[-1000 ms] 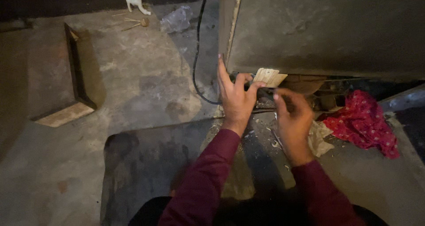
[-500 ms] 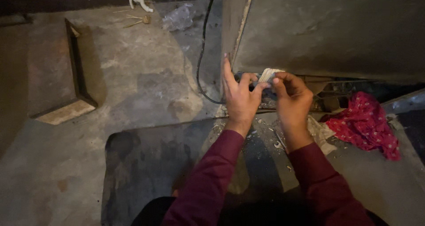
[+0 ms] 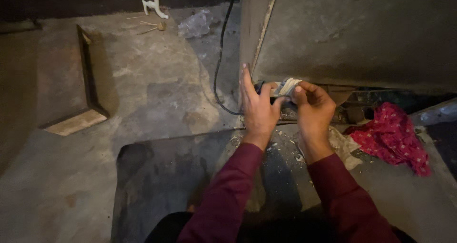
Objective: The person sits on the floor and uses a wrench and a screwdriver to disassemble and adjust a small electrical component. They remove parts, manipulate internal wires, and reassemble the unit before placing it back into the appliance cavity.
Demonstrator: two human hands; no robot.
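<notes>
My left hand and my right hand meet at the base of a grey wall panel. Between their fingertips is a small pale folded piece, like paper or tape. The right thumb and forefinger pinch it. The left thumb presses on its left end, next to a dark round part where a black cable ends; the other left fingers stand straight up. Both arms wear maroon sleeves.
A red patterned cloth lies right of my hands, beside a crumpled pale sheet. A wooden frame sits on the concrete floor at left. A white pipe fitting and clear plastic scrap lie far back.
My right hand has come up and closer to the left, so both now hold the pale piece tightly together. The piece looks more folded than one second ago.
</notes>
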